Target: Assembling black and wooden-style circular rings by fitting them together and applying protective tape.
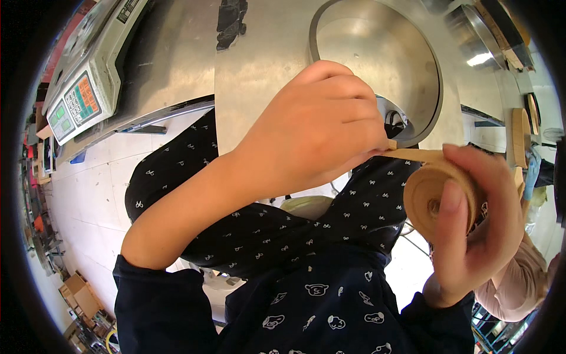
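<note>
My right hand (480,224) is wrapped round a roll of tan tape (427,192), thumb across its side. From the roll a short tape strip (415,154) stretches leftward to my left hand (321,127), whose closed fingers pinch its free end. Just behind those fingers lies a large, grey metal ring (439,88), resting on the steel bench top. My left hand covers part of its near left rim, and whether it touches the ring I cannot tell. The strip passes close below the ring's near edge.
A white weighing scale (76,109) stands at the left of the bench (259,76). Black tape (231,23) is stuck to the bench's far part. Metal hoops and a shiny round pan (474,38) are at the far right. Another person's sleeve (513,283) shows at lower right.
</note>
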A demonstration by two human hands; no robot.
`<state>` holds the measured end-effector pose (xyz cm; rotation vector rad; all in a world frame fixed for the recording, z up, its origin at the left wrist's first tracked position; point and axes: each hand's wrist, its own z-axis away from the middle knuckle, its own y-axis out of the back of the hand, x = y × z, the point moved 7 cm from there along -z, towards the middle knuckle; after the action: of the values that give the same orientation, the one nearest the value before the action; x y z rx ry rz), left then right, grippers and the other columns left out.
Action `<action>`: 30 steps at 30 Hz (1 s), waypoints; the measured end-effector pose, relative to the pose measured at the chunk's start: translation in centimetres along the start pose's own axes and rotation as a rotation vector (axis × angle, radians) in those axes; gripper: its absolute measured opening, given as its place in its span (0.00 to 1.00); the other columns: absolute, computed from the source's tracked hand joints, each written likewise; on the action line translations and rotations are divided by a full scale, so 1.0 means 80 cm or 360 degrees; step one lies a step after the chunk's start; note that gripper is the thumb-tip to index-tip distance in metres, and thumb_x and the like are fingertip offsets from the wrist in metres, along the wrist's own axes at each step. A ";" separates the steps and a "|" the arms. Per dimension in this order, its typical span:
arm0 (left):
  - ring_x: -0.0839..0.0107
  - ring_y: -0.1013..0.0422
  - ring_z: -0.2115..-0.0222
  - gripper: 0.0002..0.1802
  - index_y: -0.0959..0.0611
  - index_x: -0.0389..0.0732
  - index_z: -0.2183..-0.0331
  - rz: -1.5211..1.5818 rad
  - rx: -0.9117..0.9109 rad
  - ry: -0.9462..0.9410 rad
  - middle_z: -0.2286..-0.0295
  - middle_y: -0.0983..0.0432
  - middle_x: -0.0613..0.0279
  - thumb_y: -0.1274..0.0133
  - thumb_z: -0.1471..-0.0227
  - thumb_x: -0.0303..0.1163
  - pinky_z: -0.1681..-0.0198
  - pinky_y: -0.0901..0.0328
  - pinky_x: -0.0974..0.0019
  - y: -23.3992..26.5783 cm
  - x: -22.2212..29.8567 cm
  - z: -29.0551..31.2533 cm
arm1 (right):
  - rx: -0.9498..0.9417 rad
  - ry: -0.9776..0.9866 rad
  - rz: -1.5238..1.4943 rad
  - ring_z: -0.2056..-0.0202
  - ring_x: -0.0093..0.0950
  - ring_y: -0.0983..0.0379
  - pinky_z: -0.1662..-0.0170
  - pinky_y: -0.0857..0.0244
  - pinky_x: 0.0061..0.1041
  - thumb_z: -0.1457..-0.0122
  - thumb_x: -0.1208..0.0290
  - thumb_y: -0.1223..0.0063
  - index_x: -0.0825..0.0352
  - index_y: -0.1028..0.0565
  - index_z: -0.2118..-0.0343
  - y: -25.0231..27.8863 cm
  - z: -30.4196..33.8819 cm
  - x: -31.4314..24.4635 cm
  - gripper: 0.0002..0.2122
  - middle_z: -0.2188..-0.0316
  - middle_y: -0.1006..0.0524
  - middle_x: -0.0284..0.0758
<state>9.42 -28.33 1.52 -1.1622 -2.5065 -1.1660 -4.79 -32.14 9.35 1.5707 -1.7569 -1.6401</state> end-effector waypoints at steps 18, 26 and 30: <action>0.68 0.27 0.66 0.04 0.18 0.42 0.74 -0.0049 0.0225 -0.0028 0.77 0.25 0.65 0.44 0.59 0.28 0.47 0.37 0.56 -0.003 0.004 0.013 | -0.0120 0.0090 0.0312 0.73 0.33 0.31 0.66 0.38 0.25 0.46 0.72 0.50 0.77 0.26 0.64 -0.005 -0.012 -0.045 0.12 0.71 0.25 0.45; 0.70 0.24 0.66 0.12 0.19 0.44 0.65 0.0020 0.0007 0.0198 0.71 0.21 0.70 0.40 0.57 0.25 0.46 0.37 0.54 0.001 -0.006 0.014 | -0.0116 -0.0064 0.0177 0.65 0.24 0.27 0.59 0.39 0.19 0.41 0.74 0.53 0.75 0.24 0.65 -0.003 -0.040 -0.016 0.09 0.68 0.23 0.37; 0.69 0.24 0.67 0.15 0.20 0.44 0.63 0.0034 0.0063 0.0163 0.71 0.20 0.70 0.40 0.56 0.24 0.45 0.38 0.54 0.002 -0.005 0.012 | -0.0032 -0.0122 0.0155 0.66 0.18 0.28 0.59 0.40 0.16 0.39 0.74 0.51 0.72 0.24 0.64 -0.005 -0.047 -0.003 0.07 0.67 0.23 0.32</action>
<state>9.97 -27.79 0.79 -1.0881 -2.4246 -1.1348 -1.58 -33.86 10.30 1.4082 -1.8181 -1.6867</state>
